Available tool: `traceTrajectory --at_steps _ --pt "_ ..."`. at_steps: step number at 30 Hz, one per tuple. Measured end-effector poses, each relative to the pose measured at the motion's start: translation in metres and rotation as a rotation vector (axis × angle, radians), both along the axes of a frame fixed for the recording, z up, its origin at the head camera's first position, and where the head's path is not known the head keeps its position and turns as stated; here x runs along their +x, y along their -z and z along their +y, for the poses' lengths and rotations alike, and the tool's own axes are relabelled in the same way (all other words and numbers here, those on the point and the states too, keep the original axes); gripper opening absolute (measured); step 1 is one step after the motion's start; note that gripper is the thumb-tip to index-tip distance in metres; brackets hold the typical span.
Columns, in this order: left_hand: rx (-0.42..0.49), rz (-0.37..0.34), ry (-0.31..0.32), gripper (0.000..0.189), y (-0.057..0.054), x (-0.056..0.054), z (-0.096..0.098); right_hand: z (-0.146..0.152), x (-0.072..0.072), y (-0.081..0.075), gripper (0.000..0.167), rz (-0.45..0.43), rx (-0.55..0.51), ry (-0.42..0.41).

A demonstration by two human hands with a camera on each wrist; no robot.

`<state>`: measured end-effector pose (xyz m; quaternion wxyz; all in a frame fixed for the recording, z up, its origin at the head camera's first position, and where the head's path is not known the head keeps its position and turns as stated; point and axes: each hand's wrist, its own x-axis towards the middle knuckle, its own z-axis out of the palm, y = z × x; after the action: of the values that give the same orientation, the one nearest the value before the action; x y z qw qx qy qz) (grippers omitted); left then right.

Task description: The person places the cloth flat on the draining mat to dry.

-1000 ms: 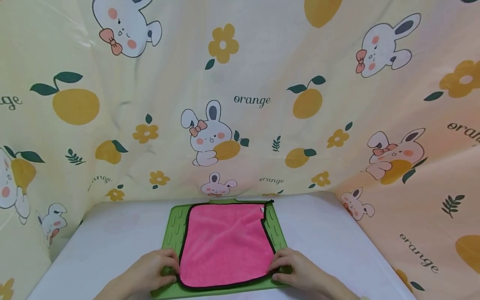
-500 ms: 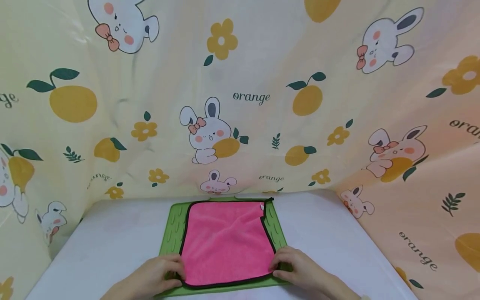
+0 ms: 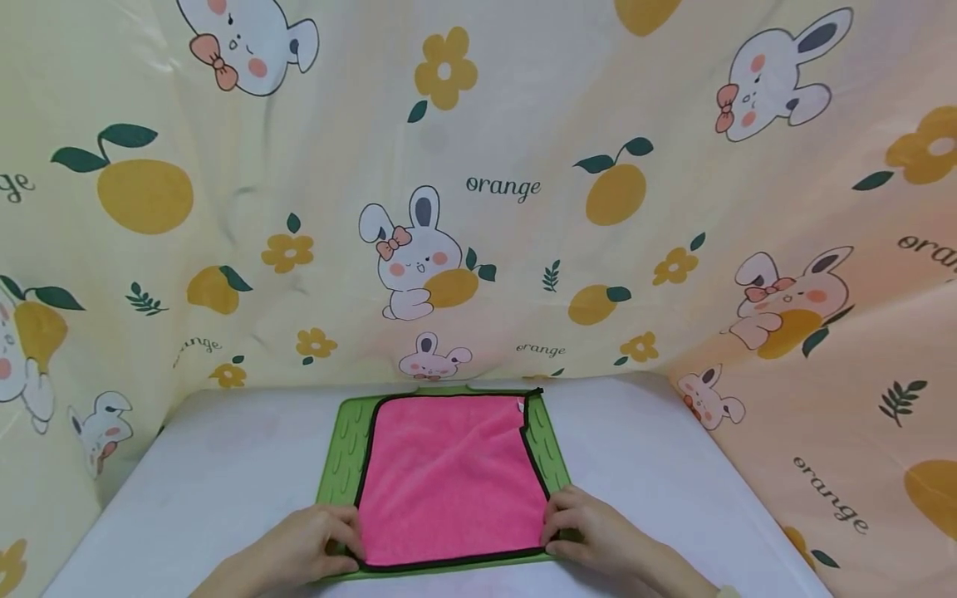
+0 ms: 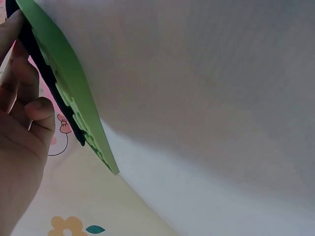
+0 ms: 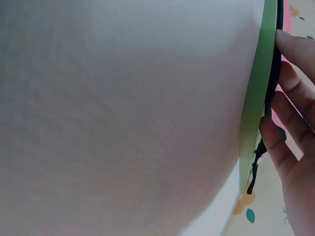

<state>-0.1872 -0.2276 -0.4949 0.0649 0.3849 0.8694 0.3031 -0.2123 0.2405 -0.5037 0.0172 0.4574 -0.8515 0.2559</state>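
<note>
A pink cloth (image 3: 453,482) with a black border lies spread over a green board (image 3: 345,448) that has raised drop-shaped marks. At the cloth's near left corner, my left hand (image 3: 317,540) pinches the black edge between thumb and bent fingers. My right hand (image 3: 586,527) pinches the near right corner in the same way. In the left wrist view, the left fingers (image 4: 29,73) lie along the dark border above the board's side (image 4: 81,88). The right fingers (image 5: 290,103) touch the border in the right wrist view. Parts of both corners are hidden behind the fingers.
The board lies on a white table (image 3: 650,448). Behind it and at both sides hangs a curtain (image 3: 508,249) printed with rabbits, oranges and flowers. A small tag (image 3: 521,407) and a black loop stick out at the cloth's far right corner.
My left hand has shifted slightly right onto the cloth's corner, then a little back left. The near edge now lies straighter. My right hand stays at its corner.
</note>
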Motion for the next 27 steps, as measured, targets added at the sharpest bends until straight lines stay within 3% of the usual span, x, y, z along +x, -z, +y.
traceTrajectory --at_steps 4,13,18,22,24,27 --pt "0.029 -0.018 0.003 0.007 0.003 -0.004 -0.003 0.0 -0.002 0.001 0.009 -0.014 0.014 0.01" --pt "0.05 0.044 0.015 0.009 0.005 -0.007 -0.007 -0.001 -0.003 -0.003 0.008 -0.012 -0.031 -0.008" --pt "0.044 -0.034 -0.007 0.012 0.003 -0.006 -0.005 0.0 -0.004 -0.006 0.009 -0.101 -0.039 -0.007" --pt "0.121 -0.135 0.011 0.015 0.001 -0.009 -0.004 0.0 -0.011 -0.012 0.011 -0.213 -0.097 0.002" --pt "0.157 -0.14 0.023 0.017 0.0 -0.013 -0.004 -0.001 -0.015 -0.016 0.012 -0.24 -0.14 0.013" --pt "0.177 -0.101 0.016 0.016 -0.003 -0.023 -0.001 -0.002 -0.024 -0.022 0.012 -0.213 -0.188 0.04"
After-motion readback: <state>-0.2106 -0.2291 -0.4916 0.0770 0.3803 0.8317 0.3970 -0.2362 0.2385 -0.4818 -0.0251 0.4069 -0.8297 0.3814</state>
